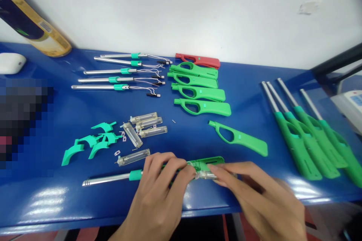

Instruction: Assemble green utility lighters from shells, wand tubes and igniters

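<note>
At the table's front edge, my left hand (162,190) is closed over an open green lighter handle shell (219,160) and the base of its metal tube (111,179). The tube points left and carries a teal collar (135,175). My right hand (263,192) pinches a clear fuel tank (207,175) at the shell's near side, partly hidden by the fingers. Thin wires show near the left fingertips. Just beyond my right hand lies a loose green handle half (251,143). Another clear fuel tank (134,157) lies beyond my left hand.
Metal tubes with wires (102,71) lie at the back left, beside green handle shells (203,107) and a red one (207,61). Teal triggers (97,145) and more tanks (152,131) lie left. Several assembled lighters (296,150) lie right. A can (53,43) stands far left.
</note>
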A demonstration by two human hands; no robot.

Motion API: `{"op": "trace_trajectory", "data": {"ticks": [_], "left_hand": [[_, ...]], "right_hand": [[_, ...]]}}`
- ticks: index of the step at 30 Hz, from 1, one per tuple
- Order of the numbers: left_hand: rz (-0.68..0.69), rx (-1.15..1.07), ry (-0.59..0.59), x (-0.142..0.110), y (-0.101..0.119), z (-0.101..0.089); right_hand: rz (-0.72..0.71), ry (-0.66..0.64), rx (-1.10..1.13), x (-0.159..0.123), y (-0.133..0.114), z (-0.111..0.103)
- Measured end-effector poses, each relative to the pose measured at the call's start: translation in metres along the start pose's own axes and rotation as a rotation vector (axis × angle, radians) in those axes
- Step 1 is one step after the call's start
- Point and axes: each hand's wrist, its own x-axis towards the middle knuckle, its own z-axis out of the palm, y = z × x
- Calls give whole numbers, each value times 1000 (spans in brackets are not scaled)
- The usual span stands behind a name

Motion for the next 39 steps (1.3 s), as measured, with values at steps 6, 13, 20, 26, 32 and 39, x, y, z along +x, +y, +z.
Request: {"op": "trace_trajectory", "data": {"ticks": [6, 13, 20, 26, 32, 39], "left_hand": [[-26, 44, 79, 0, 2, -2], [-38, 137, 87, -16, -5, -6], [0, 189, 42, -24, -7, -4], [-9, 169, 20, -21, -6, -6], [-51, 136, 43, -23, -10, -9], [-68, 137, 56, -22, -13, -6]], "right_hand": [[17, 21, 75, 6, 1, -7], [-30, 1, 2, 15, 12, -5], [-36, -22, -33, 21, 11, -1], [-19, -27, -44, 18, 13, 0], [-33, 27, -39, 17, 10, 0], [-36, 13, -54, 15, 12, 2]]}}
